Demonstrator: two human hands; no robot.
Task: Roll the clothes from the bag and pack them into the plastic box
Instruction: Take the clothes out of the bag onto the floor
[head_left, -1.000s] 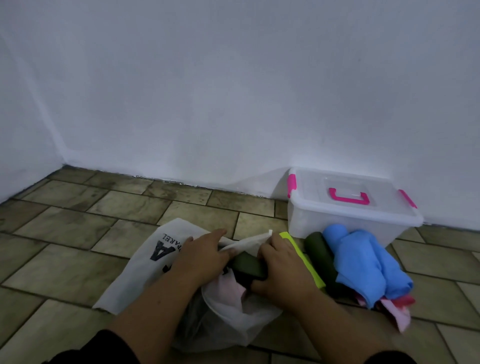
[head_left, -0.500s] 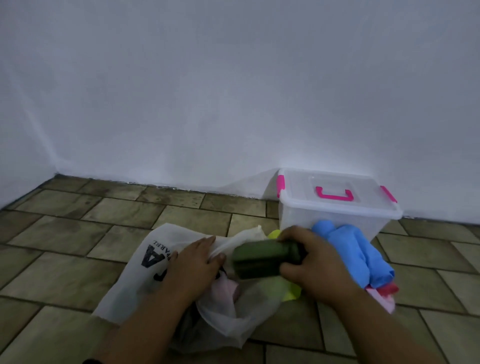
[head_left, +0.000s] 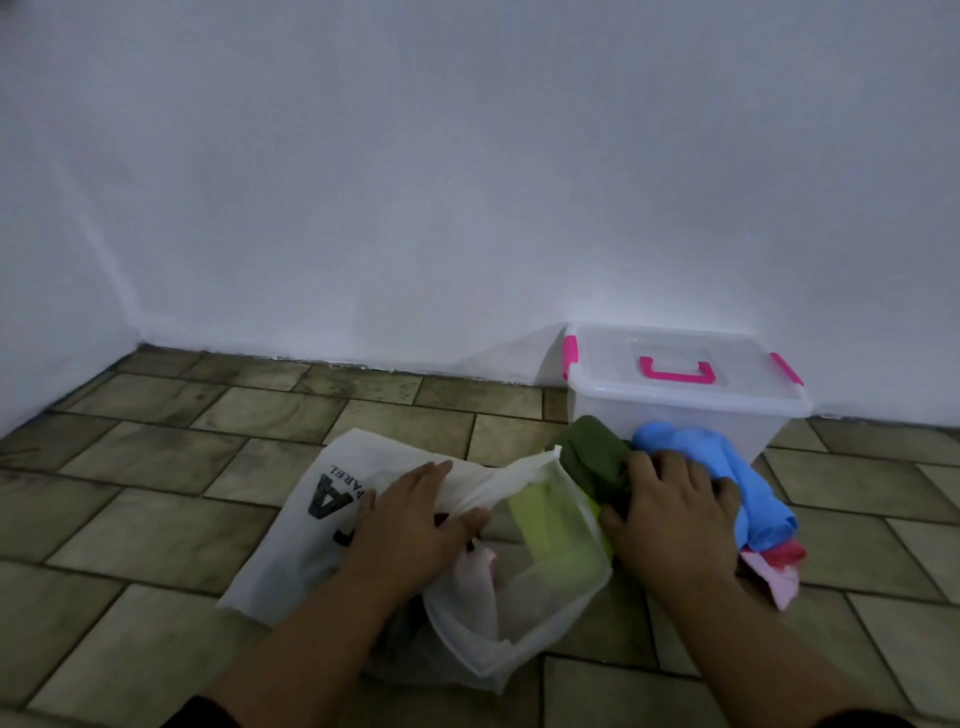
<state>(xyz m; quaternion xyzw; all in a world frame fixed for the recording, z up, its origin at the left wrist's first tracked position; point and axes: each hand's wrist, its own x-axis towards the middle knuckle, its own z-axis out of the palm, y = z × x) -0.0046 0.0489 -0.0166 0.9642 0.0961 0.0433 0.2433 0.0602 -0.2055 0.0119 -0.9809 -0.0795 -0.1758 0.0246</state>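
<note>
I see the left hand (head_left: 415, 514) pinching the rim of the white bag (head_left: 332, 525), fingers closed on the thin fabric, holding its mouth open. The right hand (head_left: 670, 514) is clamped on a rolled dark green garment (head_left: 592, 457), resting it on the floor just right of the bag. A yellow-green piece (head_left: 550, 525) shows through the bag wall between the hands. Beyond the right hand: blue rolled clothes (head_left: 727, 467), touching it, then the plastic box (head_left: 691, 405), lid on, pink latches.

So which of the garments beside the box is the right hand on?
The dark green roll, left of the blue garment; the right hand rests on its near end, while the blue and pink ones lie untouched.
</note>
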